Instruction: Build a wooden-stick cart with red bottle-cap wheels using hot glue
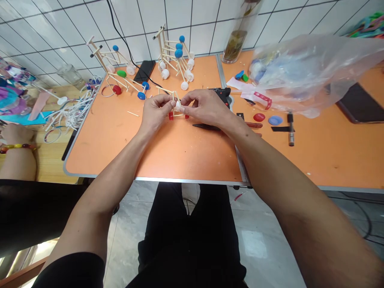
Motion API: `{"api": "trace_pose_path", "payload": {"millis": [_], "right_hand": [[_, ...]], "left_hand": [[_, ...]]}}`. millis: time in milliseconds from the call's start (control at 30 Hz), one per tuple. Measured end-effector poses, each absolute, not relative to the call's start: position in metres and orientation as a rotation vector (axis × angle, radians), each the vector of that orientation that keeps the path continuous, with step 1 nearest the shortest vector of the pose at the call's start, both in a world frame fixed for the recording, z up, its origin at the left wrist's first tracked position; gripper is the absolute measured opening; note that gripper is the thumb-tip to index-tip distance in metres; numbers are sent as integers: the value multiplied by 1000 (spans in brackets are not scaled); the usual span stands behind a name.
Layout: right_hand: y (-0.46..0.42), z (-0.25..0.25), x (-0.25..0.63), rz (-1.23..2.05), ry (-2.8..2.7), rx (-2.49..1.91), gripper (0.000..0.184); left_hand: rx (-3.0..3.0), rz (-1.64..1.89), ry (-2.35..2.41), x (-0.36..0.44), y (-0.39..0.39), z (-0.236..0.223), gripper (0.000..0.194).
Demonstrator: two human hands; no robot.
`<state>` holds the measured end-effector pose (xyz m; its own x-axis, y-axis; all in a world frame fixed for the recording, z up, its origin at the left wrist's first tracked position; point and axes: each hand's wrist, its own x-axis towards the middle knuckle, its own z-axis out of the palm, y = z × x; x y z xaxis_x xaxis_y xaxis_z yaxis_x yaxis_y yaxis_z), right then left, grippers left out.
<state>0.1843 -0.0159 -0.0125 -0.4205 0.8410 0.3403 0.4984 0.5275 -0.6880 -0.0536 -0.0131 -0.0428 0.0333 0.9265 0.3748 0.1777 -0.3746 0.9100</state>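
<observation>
My left hand (156,114) pinches one side of a small frame of thin wooden sticks (168,91), which has red caps (171,115) at its lower end and a white piece (178,106) in its middle. Opposite, my right hand (205,106) has its thumb and fingers closed on the frame's other side, by the white piece. The fingers partly cover the frame. Beyond my right hand lies a black tool with red parts (222,95), perhaps a glue gun. Pliers (207,127) with reddish handles lie partly under my right forearm.
Stick models with coloured caps stand behind at left (120,74) and centre (177,56). A phone (145,71) and cable lie between them. Rightward are a plastic bag (300,72), a glass vase (235,44), loose caps (275,120) and a marker (291,130). Another person's hand (18,134) is at far left.
</observation>
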Motion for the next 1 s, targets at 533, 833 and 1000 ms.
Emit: {"api": "trace_pose_path", "payload": {"millis": [533, 833, 1000], "right_hand": [[-21, -6, 182, 756, -2106, -1056, 27], [-21, 2, 189, 768, -2018, -1093, 37], [-17, 6, 198, 744, -1889, -1115, 35]], "left_hand": [[1712, 1373, 1165, -55, -14, -47, 40], [1496, 1596, 1374, -74, -15, -22, 17], [1357, 1682, 1487, -85, -9, -19, 15]]}}
